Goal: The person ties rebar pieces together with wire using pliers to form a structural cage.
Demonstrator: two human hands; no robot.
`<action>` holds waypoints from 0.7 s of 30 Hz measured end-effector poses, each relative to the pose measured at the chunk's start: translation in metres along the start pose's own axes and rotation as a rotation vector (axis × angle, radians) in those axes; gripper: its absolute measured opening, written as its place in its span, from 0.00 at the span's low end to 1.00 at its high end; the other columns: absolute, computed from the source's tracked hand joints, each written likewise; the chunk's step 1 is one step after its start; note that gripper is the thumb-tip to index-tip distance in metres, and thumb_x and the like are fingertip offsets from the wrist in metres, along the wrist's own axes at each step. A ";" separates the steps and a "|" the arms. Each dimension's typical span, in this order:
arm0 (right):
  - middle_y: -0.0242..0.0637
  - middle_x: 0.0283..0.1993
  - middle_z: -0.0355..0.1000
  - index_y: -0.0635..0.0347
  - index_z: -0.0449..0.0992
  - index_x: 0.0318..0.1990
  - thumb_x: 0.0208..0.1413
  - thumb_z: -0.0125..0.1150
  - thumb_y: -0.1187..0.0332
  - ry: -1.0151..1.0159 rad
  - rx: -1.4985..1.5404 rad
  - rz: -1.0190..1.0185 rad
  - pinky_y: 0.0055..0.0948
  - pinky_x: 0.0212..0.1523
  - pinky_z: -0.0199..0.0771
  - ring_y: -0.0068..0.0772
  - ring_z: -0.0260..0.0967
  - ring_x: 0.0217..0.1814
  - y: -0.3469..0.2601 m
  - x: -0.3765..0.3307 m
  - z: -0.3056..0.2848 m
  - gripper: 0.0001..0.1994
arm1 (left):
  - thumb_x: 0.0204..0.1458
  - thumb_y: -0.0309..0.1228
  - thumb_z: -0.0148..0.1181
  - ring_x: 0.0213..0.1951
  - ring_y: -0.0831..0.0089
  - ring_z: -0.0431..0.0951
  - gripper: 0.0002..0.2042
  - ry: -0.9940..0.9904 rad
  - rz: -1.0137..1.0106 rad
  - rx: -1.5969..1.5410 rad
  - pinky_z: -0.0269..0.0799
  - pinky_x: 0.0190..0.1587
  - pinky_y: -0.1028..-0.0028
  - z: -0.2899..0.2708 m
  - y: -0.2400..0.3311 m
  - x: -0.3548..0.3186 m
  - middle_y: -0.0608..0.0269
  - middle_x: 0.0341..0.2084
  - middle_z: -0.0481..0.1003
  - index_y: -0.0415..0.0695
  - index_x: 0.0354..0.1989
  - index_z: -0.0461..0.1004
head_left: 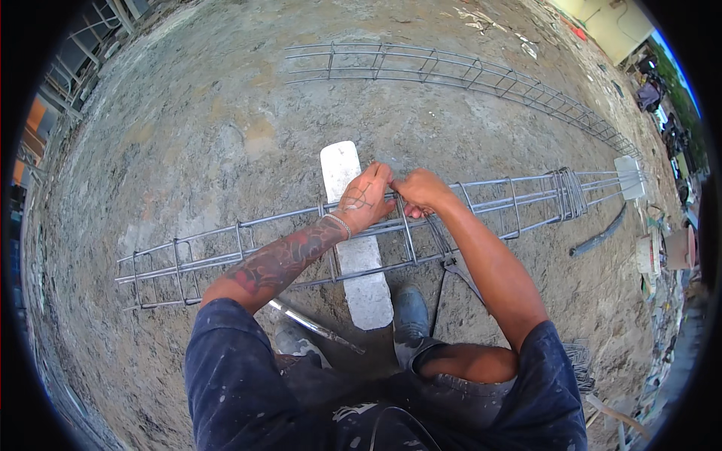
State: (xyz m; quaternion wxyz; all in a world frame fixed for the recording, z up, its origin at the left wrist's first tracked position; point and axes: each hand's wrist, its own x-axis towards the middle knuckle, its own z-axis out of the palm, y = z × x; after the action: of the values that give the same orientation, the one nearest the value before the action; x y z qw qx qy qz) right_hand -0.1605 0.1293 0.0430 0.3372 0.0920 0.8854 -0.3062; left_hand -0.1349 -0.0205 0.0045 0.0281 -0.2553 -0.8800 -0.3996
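A long steel rebar cage with square stirrups lies across in front of me, resting on a pale block. My left hand is closed at the cage's far top bar, above the block. Right beside it, my right hand is also closed, its fingertips almost meeting the left ones at a stirrup. Whatever the fingers hold is hidden. Below my right hand, thin wires hang in the cage. A pair of long-handled pincers leans at the near bar, under my right forearm.
A second rebar cage lies farther off. Bundled stirrups sit at the right end, near another pale block. A shiny pipe lies by my boots. Buckets and a dark tube are at right.
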 end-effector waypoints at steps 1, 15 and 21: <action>0.38 0.18 0.73 0.70 0.74 0.26 0.52 0.48 0.53 -0.003 -0.006 -0.001 0.27 0.17 0.69 0.27 0.68 0.14 0.003 0.000 0.002 0.23 | 0.36 0.26 0.63 0.36 0.53 0.71 0.17 -0.036 0.007 0.039 0.69 0.36 0.63 0.000 -0.001 0.001 0.50 0.33 0.66 0.39 0.33 0.62; 0.41 0.16 0.70 0.69 0.71 0.21 0.52 0.52 0.60 0.060 0.111 -0.183 0.26 0.10 0.61 0.27 0.66 0.12 0.019 0.008 0.007 0.18 | 0.49 0.27 0.43 0.29 0.60 0.78 0.13 -0.738 -0.714 -0.624 0.76 0.30 0.66 -0.024 -0.002 0.064 0.44 0.28 0.72 0.28 0.38 0.62; 0.40 0.16 0.70 0.70 0.72 0.22 0.52 0.52 0.59 0.022 0.104 -0.183 0.26 0.11 0.61 0.27 0.66 0.13 0.017 0.005 0.004 0.19 | 0.50 0.30 0.37 0.26 0.63 0.77 0.15 -0.858 -0.898 -0.607 0.75 0.27 0.68 -0.017 0.015 0.077 0.47 0.26 0.73 0.30 0.33 0.67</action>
State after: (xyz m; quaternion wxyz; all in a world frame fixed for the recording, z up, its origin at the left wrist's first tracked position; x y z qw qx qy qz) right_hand -0.1558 0.1400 0.0294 0.2932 0.0317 0.8766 -0.3803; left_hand -0.1970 0.0084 0.0461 -0.5635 0.0019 -0.6828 -0.4649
